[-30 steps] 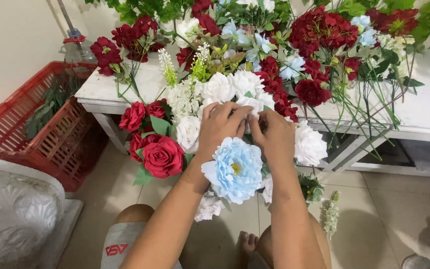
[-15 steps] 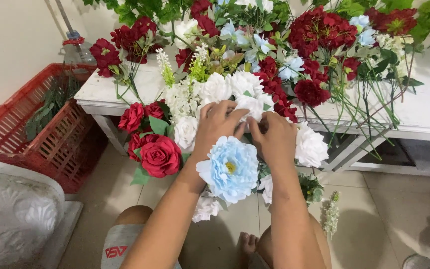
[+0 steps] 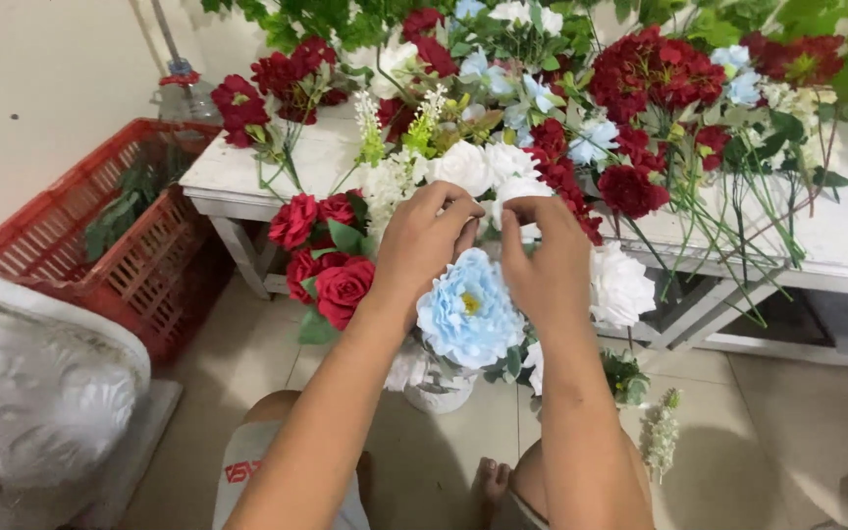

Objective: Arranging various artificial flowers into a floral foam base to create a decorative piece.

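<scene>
- Head view, left hand [image 3: 424, 240]: it is raised over the bouquet, back toward the camera, fingers curled down and inward. The fingertips close on a white flower [image 3: 507, 191] at the top centre of the bunch. The grip is a pinch, not a fist.
- Head view, right hand [image 3: 547, 260]: it mirrors the left, fingers bent, thumb side toward the other hand. Its fingertips meet the same white flower from the right. Both hands are equally near it; the flower sits between the two sets of fingertips, just beyond the knuckles.
- Head view, bouquet: a pale blue flower [image 3: 468, 314] lies directly below both hands, facing the camera. Red roses [image 3: 331, 260] are clustered at the left of the left wrist. A large white bloom [image 3: 620, 285] sits at the right of the right wrist. The stems run down toward a white vase [image 3: 436, 391] on the floor, mostly hidden by the blooms.
- Head view, surroundings: a white worktop [image 3: 846, 240] behind the bouquet carries loose red, white and blue flowers. A red crate [image 3: 100, 240] stands at the left.
</scene>
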